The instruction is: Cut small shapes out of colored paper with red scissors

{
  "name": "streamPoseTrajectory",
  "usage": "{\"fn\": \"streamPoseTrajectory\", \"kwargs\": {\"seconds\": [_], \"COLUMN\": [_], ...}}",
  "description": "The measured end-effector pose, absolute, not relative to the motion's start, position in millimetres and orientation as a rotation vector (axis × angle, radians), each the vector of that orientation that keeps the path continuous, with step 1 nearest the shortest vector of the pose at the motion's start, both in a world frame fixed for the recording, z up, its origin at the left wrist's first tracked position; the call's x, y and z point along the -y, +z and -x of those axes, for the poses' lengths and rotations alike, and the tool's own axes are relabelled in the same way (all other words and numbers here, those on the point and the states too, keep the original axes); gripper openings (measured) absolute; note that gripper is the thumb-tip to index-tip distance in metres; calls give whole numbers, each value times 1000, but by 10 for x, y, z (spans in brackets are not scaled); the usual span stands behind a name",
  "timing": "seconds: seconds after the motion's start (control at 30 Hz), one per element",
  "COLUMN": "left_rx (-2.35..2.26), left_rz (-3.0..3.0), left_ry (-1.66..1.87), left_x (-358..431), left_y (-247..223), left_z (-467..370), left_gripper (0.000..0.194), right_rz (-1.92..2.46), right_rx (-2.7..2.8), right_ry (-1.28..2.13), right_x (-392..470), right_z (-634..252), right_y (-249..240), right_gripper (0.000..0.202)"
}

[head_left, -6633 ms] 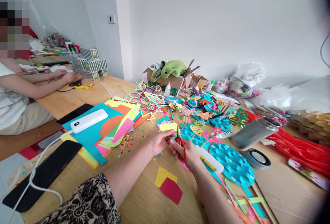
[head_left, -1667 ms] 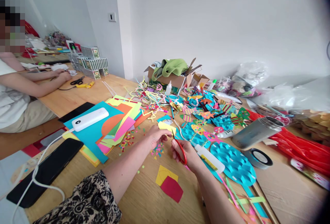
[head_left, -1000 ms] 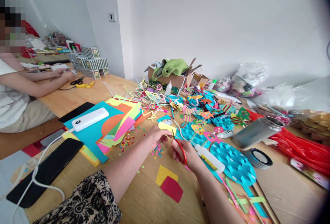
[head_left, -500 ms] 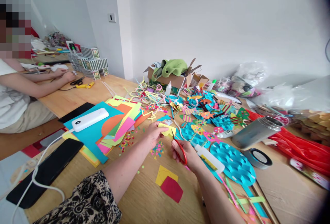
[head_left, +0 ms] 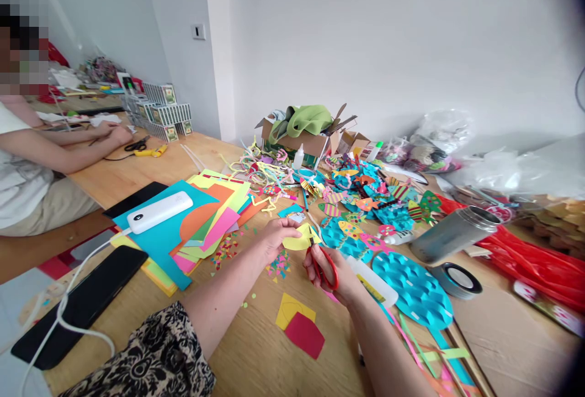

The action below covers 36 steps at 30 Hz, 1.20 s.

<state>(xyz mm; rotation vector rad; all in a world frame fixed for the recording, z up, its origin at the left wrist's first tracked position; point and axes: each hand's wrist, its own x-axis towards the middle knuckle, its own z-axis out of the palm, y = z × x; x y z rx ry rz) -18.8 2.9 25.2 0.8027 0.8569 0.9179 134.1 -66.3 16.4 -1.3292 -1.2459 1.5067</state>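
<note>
Between the fingers of my left hand [head_left: 278,238] is a piece of yellow paper [head_left: 296,239], held above the table. My right hand [head_left: 325,270] grips red-handled scissors [head_left: 335,275], whose blades are at the right edge of that paper. Small colored paper scraps [head_left: 280,264] lie under my left hand. Nearer to me, a dark red paper piece [head_left: 305,335] partly covers a yellow square [head_left: 286,308] with a drawn outline. A white glue bottle [head_left: 377,284] lies just right of my right hand.
Colored sheets [head_left: 158,226] with a white power bank [head_left: 159,211] and a black phone [head_left: 82,305] lie left. Paper fish [head_left: 368,203], a blue egg-tray disc [head_left: 414,290], a metal bottle [head_left: 452,235] and tape [head_left: 458,279] are right. Another person's hands [head_left: 114,133] rest far left.
The yellow paper has turned and now shows a cut, curved outline. The scissors have tilted and their handles have opened wider, with my right hand slightly lower. My left hand has shifted its hold.
</note>
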Motion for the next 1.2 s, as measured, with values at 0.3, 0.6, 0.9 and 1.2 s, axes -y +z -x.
{"fn": "streamPoseTrajectory", "kwargs": {"seconds": [0.3,0.6,0.9,1.2], "left_rx": [-891,-897,-894,-892], "left_rz": [-847,-917,-927,-939], "left_ry": [858,848,828,833], "left_x": [-10,1,-2,-7], "left_y": [272,251,227,210], "left_z": [178,164,167,171], "left_gripper": [27,29,27,26], "right_rz": [1316,1338,1306,1336], "right_rx": [1280,1343,1356,1366], "right_ry": [1570,1554,1540,1526], "right_x": [667,673,672,685], "right_z": [-1361,-1354,-1360,-1339], "right_y": [137,158,131,172], "right_gripper": [64,62,60,61]}}
